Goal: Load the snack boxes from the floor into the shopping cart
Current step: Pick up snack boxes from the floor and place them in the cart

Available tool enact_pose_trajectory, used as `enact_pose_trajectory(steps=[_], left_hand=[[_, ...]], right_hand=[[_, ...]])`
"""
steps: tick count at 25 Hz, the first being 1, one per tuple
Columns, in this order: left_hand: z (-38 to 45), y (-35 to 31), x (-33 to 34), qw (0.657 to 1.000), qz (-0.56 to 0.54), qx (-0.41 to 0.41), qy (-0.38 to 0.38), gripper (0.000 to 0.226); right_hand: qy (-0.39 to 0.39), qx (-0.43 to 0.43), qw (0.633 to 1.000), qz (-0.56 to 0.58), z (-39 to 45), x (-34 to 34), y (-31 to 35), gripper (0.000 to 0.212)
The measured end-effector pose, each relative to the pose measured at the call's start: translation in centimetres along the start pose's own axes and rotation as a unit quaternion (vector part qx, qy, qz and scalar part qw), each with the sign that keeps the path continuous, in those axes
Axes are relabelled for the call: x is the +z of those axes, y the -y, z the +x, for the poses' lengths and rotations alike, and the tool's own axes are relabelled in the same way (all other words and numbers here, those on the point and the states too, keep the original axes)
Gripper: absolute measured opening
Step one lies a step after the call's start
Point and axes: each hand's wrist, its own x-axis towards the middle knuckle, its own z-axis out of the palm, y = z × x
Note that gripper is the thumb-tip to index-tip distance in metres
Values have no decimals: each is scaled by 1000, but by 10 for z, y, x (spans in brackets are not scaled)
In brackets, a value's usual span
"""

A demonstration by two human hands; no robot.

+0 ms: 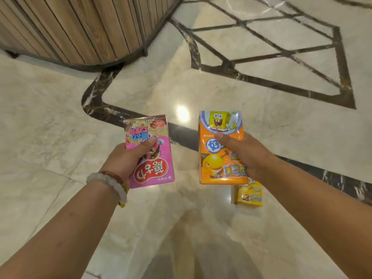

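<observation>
My left hand (128, 158) grips a pink snack box (159, 164) by its left edge, thumb across the front, with the print upside down. My right hand (245, 154) grips an orange snack box (217, 158) with a yellow cartoon figure at its top, thumb on the front face. Both boxes are held above the marble floor, side by side. A smaller yellow snack box (249, 195) lies on the floor just below the orange one, partly hidden by it and my right wrist. No shopping cart is in view.
Glossy cream marble floor (60, 121) with dark inlay bands spreads all around. A curved counter of vertical wooden slats (76, 29) stands at the upper left. A beaded bracelet sits on my left wrist.
</observation>
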Motion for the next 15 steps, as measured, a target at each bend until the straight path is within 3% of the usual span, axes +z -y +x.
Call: enact_pose_trajectory(steps=[4,10,12,15], left_hand=[[-108,-164,-5,1000,10,29,-8,56],[-301,-421,7,989,-19,149,3,42],[-363,-485,21,983,-17,181,27,46],[-444,-553,46,971,-9,231,59,28]], right_hand=[[-12,-38,998,44,-91,-1,150,27],[-7,-138,989,43,-261,-15,403,35],[-6,-185,982,29,-319,-27,468,33],[-19,-248,968,22,-404,-42,538,34]])
